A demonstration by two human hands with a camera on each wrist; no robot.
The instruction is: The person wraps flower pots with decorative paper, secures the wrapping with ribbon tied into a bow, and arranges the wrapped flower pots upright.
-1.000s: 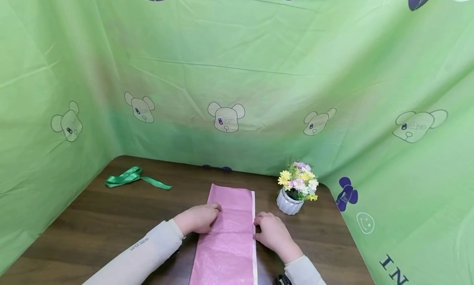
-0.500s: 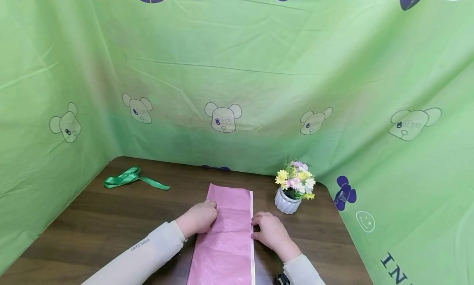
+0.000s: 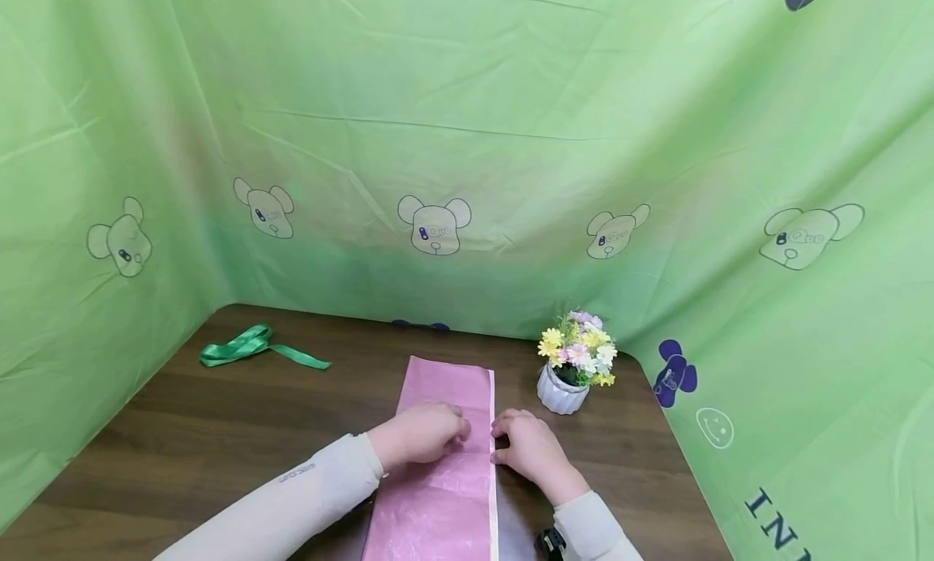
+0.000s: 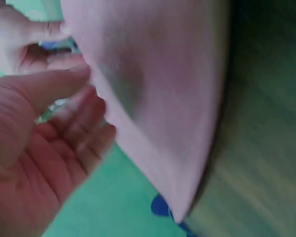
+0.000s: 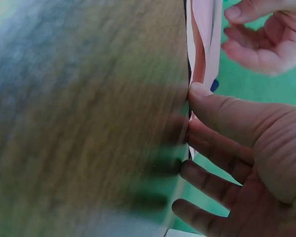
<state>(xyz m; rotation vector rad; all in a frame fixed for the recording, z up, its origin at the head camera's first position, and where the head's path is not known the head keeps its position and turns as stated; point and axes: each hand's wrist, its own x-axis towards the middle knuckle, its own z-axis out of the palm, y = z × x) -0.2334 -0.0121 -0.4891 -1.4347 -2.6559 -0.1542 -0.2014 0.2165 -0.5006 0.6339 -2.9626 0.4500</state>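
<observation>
A long folded sheet of pink wrapping paper (image 3: 438,508) with a narrow white strip on its right edge lies lengthwise on the dark wood table. My left hand (image 3: 426,433) is over the middle of the sheet, fingers loosely bent and holding nothing. In the left wrist view its fingers (image 4: 96,111) overlap the sheet's edge. My right hand (image 3: 536,451) holds the sheet's right edge, thumb and forefinger at the white strip. The right wrist view shows the thumb (image 5: 222,106) on that edge, the other fingers spread below it, and the paper's layers (image 5: 204,29) slightly parted.
A loose green ribbon (image 3: 251,346) lies at the back left of the table (image 3: 219,439). Behind the right hand stands a white pot (image 3: 562,391) of small artificial flowers (image 3: 580,350). A green printed cloth (image 3: 511,156) hangs around the back and sides.
My left hand has moved right from the sheet's left edge to over its middle. My right hand keeps to the right edge. The head view has shifted slightly.
</observation>
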